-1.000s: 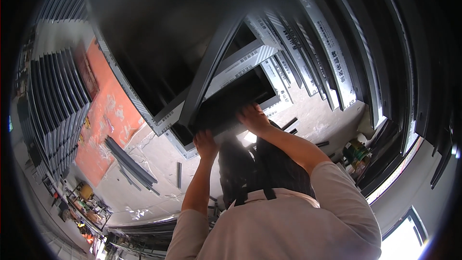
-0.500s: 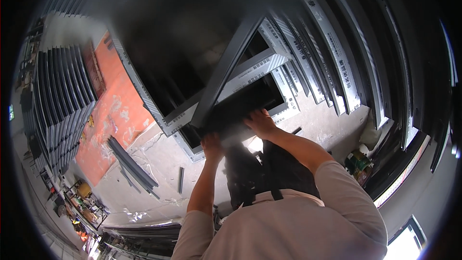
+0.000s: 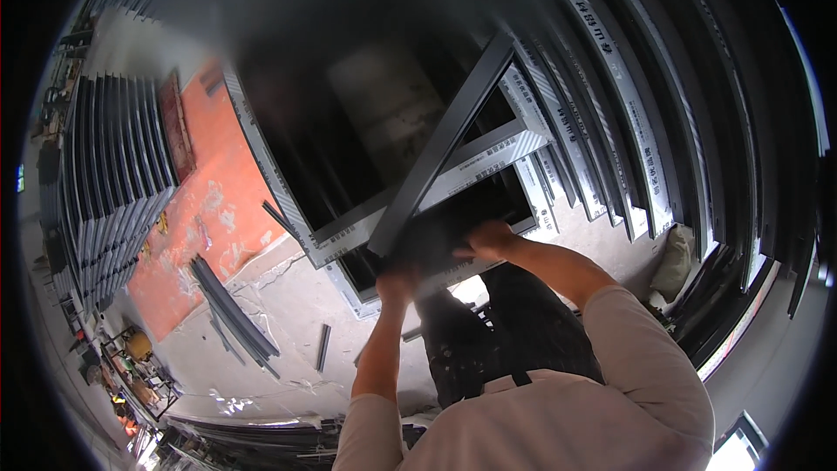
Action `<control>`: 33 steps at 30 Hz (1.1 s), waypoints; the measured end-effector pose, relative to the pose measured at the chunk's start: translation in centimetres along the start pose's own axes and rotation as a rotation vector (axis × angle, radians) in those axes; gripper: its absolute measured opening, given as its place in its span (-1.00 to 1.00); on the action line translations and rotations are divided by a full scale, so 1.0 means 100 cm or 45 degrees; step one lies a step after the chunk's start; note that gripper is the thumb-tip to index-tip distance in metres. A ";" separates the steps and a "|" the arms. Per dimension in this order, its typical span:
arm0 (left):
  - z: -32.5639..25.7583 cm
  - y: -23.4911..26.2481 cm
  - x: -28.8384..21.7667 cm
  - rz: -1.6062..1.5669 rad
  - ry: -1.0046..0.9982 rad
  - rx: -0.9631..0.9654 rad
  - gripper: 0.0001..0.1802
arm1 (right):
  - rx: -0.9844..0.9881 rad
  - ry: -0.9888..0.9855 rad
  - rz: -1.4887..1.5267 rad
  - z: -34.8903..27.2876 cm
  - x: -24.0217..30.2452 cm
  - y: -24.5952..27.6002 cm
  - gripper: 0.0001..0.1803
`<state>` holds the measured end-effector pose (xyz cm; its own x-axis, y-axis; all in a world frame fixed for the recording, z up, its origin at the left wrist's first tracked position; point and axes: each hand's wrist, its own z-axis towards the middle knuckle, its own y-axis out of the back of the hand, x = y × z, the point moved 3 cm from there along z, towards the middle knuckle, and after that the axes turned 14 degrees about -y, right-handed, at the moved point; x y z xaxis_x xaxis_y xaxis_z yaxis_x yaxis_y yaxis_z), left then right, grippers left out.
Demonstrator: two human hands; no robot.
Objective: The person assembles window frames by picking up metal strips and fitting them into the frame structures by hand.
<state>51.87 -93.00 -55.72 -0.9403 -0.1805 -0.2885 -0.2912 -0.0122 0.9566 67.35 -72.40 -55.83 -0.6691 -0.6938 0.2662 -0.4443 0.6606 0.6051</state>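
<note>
I see my left hand [image 3: 397, 277] and right hand [image 3: 488, 238], fingers clamped on the near end of a dark metal bar [image 3: 445, 144] that runs up and away from them. Just beyond my fingers lies a grey window frame [image 3: 475, 170] wrapped in white striped labels; an orange panel [image 3: 214, 209] sits far left.

head-worn fisheye, steeply downward, close

Stacked window frames [image 3: 602, 122] close off the right side, loose dark bars [image 3: 231, 314] obstruct the floor [image 3: 288, 340] at left, and open floor remains between them.
</note>
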 end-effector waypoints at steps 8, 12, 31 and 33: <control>-0.022 -0.016 0.022 0.029 0.149 0.231 -0.57 | 0.193 0.024 0.108 0.001 0.017 0.016 -0.31; -0.001 0.020 0.003 0.030 -0.121 0.068 -0.74 | 0.014 0.172 -0.022 0.003 0.008 0.008 -0.35; 0.289 0.106 -0.012 -1.110 -0.017 0.158 -0.12 | -0.311 0.114 0.049 -0.006 0.001 -0.006 -0.41; 0.288 0.097 -0.020 -1.004 -0.001 0.188 -0.10 | -0.361 0.118 0.090 -0.007 0.003 -0.005 -0.40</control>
<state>45.87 -64.43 -47.07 -0.4478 -0.1725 -0.8773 -0.8902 -0.0058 0.4555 67.84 -73.14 -55.54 -0.6294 -0.6807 0.3748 -0.2058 0.6111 0.7643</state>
